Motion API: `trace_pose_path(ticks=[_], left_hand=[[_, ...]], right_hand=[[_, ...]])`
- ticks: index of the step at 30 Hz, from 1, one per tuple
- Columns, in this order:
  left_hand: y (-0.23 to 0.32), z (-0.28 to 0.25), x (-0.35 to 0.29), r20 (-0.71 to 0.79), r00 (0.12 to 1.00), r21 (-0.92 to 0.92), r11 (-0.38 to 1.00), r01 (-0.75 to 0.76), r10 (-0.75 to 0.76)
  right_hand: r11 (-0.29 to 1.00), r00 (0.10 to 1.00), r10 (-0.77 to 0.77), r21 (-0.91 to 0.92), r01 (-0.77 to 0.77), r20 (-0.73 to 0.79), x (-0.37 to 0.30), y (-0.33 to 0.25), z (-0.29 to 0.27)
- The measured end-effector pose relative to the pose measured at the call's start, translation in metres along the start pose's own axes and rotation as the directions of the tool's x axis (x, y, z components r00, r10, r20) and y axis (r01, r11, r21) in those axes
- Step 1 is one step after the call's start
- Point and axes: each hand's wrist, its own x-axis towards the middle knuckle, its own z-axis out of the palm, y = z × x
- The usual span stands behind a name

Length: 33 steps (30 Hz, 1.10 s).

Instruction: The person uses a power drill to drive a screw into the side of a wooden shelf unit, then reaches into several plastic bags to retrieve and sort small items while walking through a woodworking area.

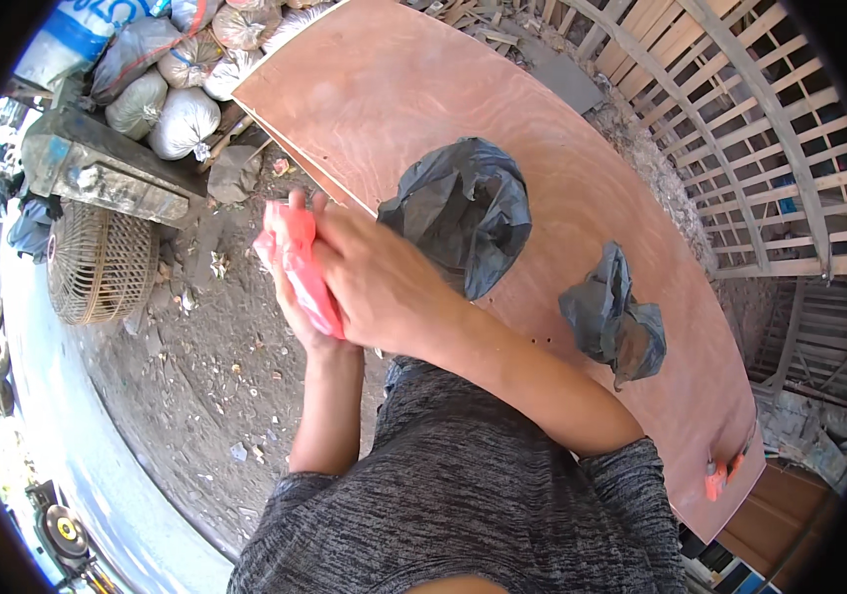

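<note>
Both my hands are raised together at the left edge of a plywood sheet [364,109]. A crumpled pink plastic bag [295,247] is pressed between them. My left hand [306,332] is underneath, gripping the bag, and is largely hidden. On top lies my right hand [374,272], its fingers closed over the bag. Just beyond my right wrist, a dark grey plastic bag [505,193] rests on the plywood with its mouth spread. A smaller crumpled dark bag [597,307] sits farther right on the same sheet.
An orange-handled tool [715,480] lies at the plywood's near right corner. Filled sacks [186,119] are piled at the back left, near a woven basket [101,262] under a worn block. Slatted wood [740,119] stands at the right. Debris dots the dirt ground [196,396].
</note>
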Motion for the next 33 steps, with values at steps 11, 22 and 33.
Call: trace_pose_path(ticks=[11, 22, 33], left_hand=[[0.007, -0.082, -0.010, -0.233, 0.972, 0.329, 0.943, 0.055, 0.024], [-0.008, 0.071, 0.014, 0.287, 0.958, 0.947, 0.150, -0.284, 0.004], [-0.020, 0.071, -0.001, 0.293, 0.933, 0.838, 0.526, -0.146, -0.208]], right_hand=[[0.767, 0.982, 0.183, -0.631, -0.119, 0.036, -0.086, 0.019, -0.089], [0.778, 0.994, 0.064, -0.620, -0.107, -0.091, -0.125, 0.030, -0.126], [0.922, 0.974, 0.106, -0.345, -0.172, -0.202, -0.142, 0.011, -0.140]])
